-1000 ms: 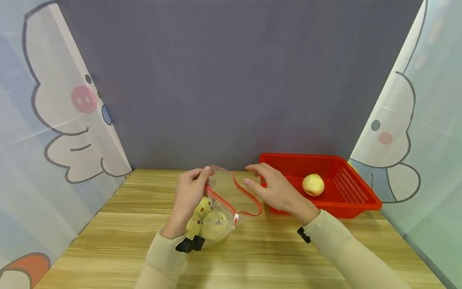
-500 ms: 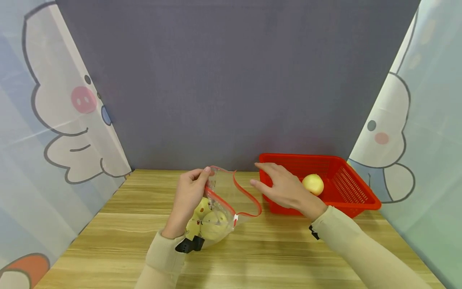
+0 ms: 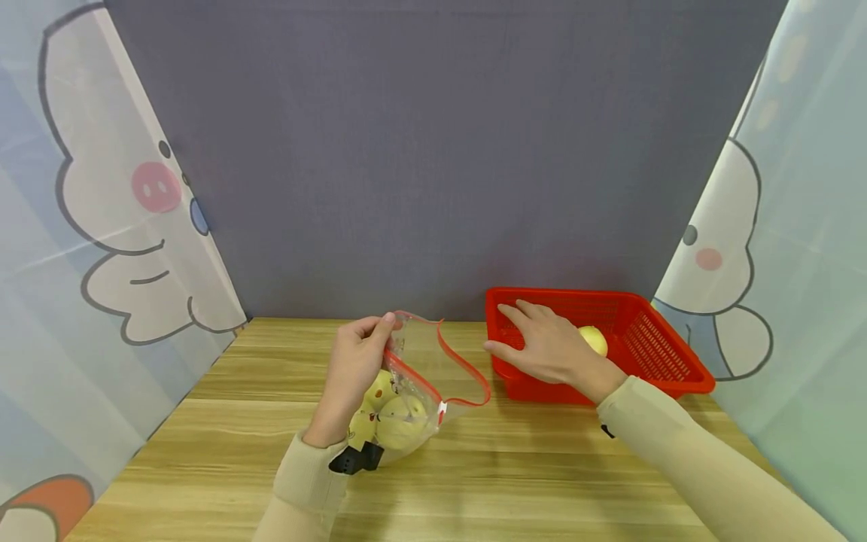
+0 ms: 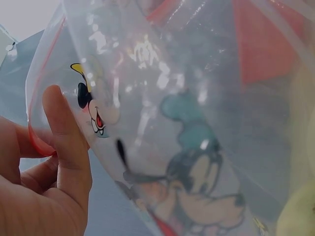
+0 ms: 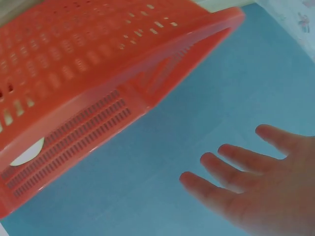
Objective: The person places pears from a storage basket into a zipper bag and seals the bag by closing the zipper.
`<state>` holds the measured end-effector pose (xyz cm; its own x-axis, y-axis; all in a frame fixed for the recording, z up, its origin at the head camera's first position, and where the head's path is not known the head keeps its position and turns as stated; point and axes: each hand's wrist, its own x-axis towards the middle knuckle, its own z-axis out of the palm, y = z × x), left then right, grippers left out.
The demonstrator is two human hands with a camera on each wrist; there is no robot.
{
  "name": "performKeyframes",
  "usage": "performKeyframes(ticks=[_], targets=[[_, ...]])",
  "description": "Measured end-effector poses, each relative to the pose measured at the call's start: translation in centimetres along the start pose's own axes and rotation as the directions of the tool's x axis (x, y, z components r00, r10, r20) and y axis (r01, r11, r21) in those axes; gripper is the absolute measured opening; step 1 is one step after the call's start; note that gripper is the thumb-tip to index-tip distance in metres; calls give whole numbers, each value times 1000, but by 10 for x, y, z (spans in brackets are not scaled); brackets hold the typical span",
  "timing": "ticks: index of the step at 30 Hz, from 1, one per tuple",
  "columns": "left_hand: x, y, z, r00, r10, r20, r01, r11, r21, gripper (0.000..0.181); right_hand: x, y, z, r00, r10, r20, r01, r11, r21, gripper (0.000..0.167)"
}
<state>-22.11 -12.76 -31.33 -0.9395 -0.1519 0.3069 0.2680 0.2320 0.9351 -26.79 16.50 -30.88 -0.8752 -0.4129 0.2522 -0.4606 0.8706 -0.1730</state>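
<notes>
Clear plastic bag [image 3: 408, 387] holds round fruit [image 3: 401, 424] — left hand [image 3: 357, 354] pinches its red rim [image 3: 415, 375], right hand [image 3: 547, 346] splayed.

Open clr bag [image 3: 418, 382] w/ yel. fruit [image 3: 403, 424]

In the head view, the right hand [image 3: 547, 348] partly covers the yellow fruit [image 3: 596, 341] in the basket [image 3: 660, 350].

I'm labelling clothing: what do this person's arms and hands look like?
The left sleeve and right sleeve are long, plain and pale beige. A black strap shows at the left one's end, a small black piece beside the right one's. The left hand and right hand are bare; no gloves or rings show.
</notes>
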Motion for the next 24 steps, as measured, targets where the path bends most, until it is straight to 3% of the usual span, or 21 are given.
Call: performKeyframes(ticks=[14, 24], targets=[[0, 0, -2, 1000, -2, 9, 2, 1000, 5, 31, -1, 22, -1, 993, 96, 64, -91, 994, -67, 93], [0, 0, -3, 1000, 5, 21, -5, 1000, 13, 33, 3, 39, -3, 987, 143, 78, -138, 988, -64, 95]])
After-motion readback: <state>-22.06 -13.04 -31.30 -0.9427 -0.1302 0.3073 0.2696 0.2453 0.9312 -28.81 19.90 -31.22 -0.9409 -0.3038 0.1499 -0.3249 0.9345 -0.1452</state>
